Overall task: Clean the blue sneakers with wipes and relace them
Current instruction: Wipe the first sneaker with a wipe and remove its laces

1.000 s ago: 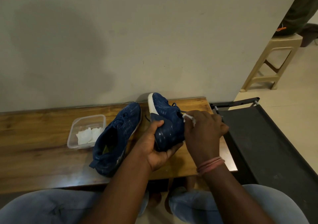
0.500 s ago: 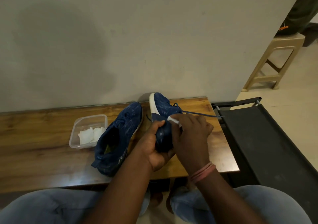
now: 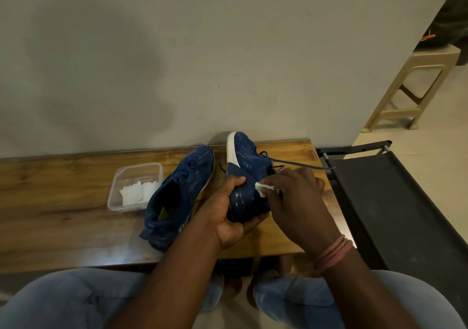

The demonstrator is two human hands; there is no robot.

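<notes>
Head view: my left hand (image 3: 229,217) grips the sneaker (image 3: 249,177); right hand (image 3: 296,197) pinches a wipe (image 3: 262,188), scrubbing; next, wipe toward twelve o'clock.

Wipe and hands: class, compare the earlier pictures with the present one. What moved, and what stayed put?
The right hand slid the wipe leftward along the held sneaker, toward the left thumb. The left hand kept its grip on that sneaker. The other sneaker, container and table stayed as they were.
</notes>
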